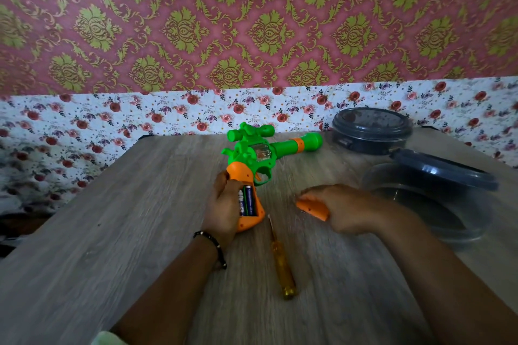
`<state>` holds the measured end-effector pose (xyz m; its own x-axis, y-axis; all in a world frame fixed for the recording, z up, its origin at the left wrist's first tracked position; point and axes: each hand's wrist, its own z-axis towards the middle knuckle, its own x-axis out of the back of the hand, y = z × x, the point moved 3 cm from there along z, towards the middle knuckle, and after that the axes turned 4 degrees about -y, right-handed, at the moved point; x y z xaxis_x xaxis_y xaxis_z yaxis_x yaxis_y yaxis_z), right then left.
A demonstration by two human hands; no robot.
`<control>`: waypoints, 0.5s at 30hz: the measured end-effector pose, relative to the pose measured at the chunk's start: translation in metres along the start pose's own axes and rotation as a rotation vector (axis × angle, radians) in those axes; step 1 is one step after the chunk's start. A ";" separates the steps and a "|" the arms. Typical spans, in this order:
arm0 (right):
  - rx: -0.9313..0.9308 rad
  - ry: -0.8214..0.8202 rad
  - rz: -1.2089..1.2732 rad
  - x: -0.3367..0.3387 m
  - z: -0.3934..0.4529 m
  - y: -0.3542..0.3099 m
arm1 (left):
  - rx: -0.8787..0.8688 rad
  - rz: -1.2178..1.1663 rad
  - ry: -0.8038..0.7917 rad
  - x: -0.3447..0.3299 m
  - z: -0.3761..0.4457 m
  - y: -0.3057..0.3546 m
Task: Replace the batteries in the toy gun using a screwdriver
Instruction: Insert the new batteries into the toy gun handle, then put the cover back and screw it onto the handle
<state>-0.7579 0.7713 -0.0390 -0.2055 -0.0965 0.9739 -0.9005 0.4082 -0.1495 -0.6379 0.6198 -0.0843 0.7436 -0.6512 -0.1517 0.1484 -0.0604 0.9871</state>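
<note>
— on the wooden table (112, 218) in front of me, what do you count?

— one toy gun (252, 154), green with an orange grip, lying on its side with the barrel pointing away to the right. my left hand (222, 210) is wrapped round the grip from the left, holding it down on the table.

— is the grip open?

— yes, the compartment is uncovered and i can see two batteries (248, 202) sitting side by side in it, both dark blue.

— and the cover?

— one orange cover (312, 207), under my right hand (344, 207), just right of the gun. my fingers curl over it and hold it; its near and left edges stick out from under my palm.

— tools?

— one screwdriver (283, 263), yellow handle, lying loose on the table between my two wrists, tip pointing toward the gun's grip. neither hand touches it.

— anything else?

— two clear round tubs on the right: one at the back (370, 131) with its dark lid on, one nearer (462, 221) with its dark lid (445, 173) resting tilted across the rim. one dark beaded bracelet (214, 246) on my left wrist.
</note>
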 end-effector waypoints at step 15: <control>0.050 0.395 0.064 0.016 0.000 -0.009 | 0.047 -0.058 -0.082 0.000 -0.001 -0.001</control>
<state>-0.7532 0.7656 -0.0219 -0.1077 0.2881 0.9515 -0.9102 0.3564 -0.2110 -0.6373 0.6208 -0.0857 0.6788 -0.7049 -0.2057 0.1576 -0.1337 0.9784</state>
